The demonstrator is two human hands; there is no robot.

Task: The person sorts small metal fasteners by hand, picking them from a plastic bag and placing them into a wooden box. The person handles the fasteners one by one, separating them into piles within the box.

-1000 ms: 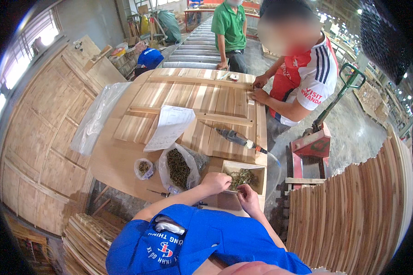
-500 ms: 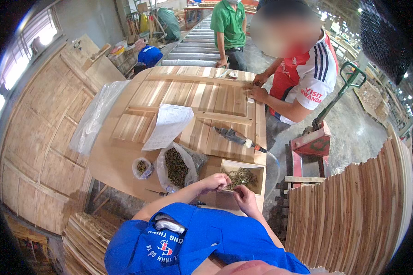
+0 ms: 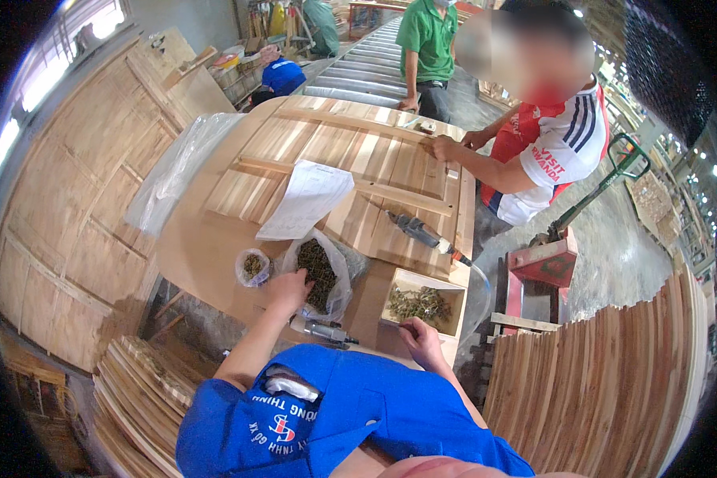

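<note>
My left hand (image 3: 288, 292) reaches to the near left rim of a clear plastic bag (image 3: 342, 279), fingers curled at the small dark screw-like pieces (image 3: 315, 263) inside; its fingertips are partly hidden. Beside the bag stands a small plastic cup (image 3: 252, 279) with similar pieces. My right hand (image 3: 424, 342) is closed in a pinch at the near edge of a pale open box (image 3: 456, 301). What it pinches is too small to make out. Small yellowish metal pieces (image 3: 418, 306) lie heaped in the box. A silver hand tool (image 3: 324, 330) rests by my left forearm.
A slatted wooden panel (image 3: 358, 143) lies on the table, with a paper sheet (image 3: 307, 199) and a power tool (image 3: 422, 233) on it. A co-worker in red and white (image 3: 562, 143) has both hands at its far right corner. Stacked boards (image 3: 589, 374) stand at right, near a pallet jack (image 3: 542, 263).
My left hand has moved left from the box to the bag. The right hand stays by the box. The view has shifted a little, and the silver tool now shows more fully.
</note>
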